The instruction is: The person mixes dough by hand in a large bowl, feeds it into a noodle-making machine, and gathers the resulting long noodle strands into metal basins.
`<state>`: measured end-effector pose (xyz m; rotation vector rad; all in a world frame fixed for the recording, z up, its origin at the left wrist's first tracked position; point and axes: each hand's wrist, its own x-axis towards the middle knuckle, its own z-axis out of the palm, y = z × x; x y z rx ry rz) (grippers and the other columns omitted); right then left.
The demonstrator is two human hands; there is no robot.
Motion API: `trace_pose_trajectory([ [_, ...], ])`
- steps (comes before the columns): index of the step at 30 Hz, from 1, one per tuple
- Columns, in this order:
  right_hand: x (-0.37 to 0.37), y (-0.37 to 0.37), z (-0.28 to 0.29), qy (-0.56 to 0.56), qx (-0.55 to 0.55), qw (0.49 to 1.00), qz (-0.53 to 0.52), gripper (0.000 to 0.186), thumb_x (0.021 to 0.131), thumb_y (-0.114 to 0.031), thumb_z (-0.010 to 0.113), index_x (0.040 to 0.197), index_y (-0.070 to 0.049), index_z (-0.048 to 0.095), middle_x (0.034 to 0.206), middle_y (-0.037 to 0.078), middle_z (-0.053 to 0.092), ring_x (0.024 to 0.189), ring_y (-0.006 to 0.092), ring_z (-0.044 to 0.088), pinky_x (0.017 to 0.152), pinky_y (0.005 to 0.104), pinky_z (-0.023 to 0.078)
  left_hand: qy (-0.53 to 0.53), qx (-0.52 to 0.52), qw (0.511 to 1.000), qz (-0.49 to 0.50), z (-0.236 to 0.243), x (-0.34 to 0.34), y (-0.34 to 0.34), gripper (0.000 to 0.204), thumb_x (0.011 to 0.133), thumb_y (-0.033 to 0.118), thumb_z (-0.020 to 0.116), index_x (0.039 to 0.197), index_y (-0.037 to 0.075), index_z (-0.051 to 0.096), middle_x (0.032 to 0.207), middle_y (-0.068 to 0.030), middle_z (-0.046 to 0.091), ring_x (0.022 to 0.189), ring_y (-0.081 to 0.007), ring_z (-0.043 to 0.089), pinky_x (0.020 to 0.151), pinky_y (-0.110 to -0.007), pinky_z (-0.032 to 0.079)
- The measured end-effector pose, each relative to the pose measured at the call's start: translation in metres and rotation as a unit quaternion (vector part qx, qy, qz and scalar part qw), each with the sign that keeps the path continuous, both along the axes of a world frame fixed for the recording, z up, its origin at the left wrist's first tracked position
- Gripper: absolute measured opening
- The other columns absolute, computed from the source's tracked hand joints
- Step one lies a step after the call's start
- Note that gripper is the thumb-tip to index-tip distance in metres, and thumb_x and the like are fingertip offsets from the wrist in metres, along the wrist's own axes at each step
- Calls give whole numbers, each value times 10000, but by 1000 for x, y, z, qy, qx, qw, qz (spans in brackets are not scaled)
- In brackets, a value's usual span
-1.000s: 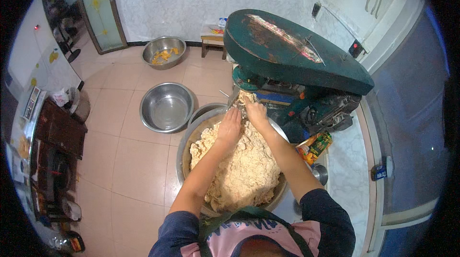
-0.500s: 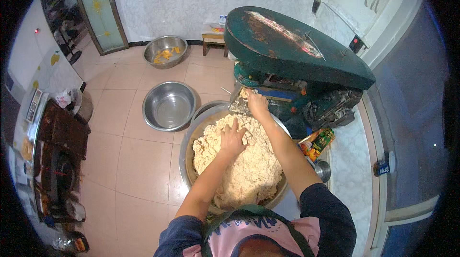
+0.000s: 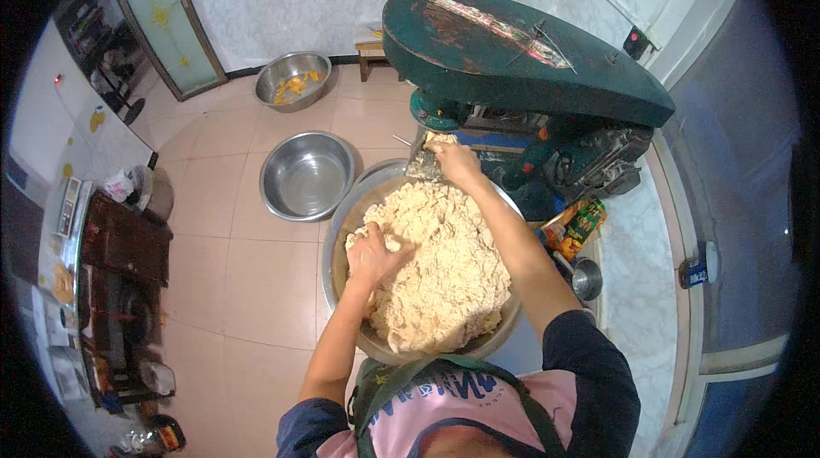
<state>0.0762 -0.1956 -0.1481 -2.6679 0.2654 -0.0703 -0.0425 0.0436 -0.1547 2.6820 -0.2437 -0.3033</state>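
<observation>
A big heap of crumbly, pale yellow dough point(image 3: 444, 261) fills a wide metal basin point(image 3: 335, 274) in front of me. My left hand point(image 3: 372, 258) digs into the dough at the basin's left side, fingers and thumb bent around a clump. At the far rim, my right hand point(image 3: 459, 164) is at the flour-smeared metal inlet point(image 3: 423, 165) of a green machine point(image 3: 521, 65). Its fingers press on a lump of dough point(image 3: 441, 138) there; the fingertips are partly hidden.
An empty metal basin point(image 3: 307, 176) sits on the tiled floor to the left; another basin point(image 3: 293, 82) beyond it holds orange-yellow pieces. A small wooden stool point(image 3: 372, 55) stands by the wall. A colourful package point(image 3: 576, 227) and a metal ladle point(image 3: 586, 277) lie right of the dough.
My left hand has moved left and nearer across the dough, and its spread fingers have bent into it. My right hand stays at the machine's inlet. The whole view has shifted slightly.
</observation>
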Motion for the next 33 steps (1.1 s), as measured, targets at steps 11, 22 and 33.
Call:
trace_pose_trajectory([
  [11,3,-4,1,24,-204,978,46,179,831,-58,564,960,5,672,786,169,667,757,287,673,603,397,547,-187,-107,967,-134,-6,10,-30,590,792,443,658,1158,-6,552,1107,-217,496,1093,-376,416,941,-472,368],
  [22,3,4,-25,-44,-151,987,36,489,830,-59,504,1312,-124,458,765,214,646,726,373,652,613,472,522,-199,-128,954,-184,-29,57,-78,698,760,400,682,1222,-69,453,1228,-272,449,1208,-423,368,1015,-465,321],
  [33,-61,-37,11,54,256,965,14,386,931,-236,534,1293,-104,521,1082,115,645,948,197,633,768,305,483,43,129,960,-243,-48,76,-116,781,689,575,644,1369,260,423,1482,-98,285,1359,-381,220,1041,-562,301],
])
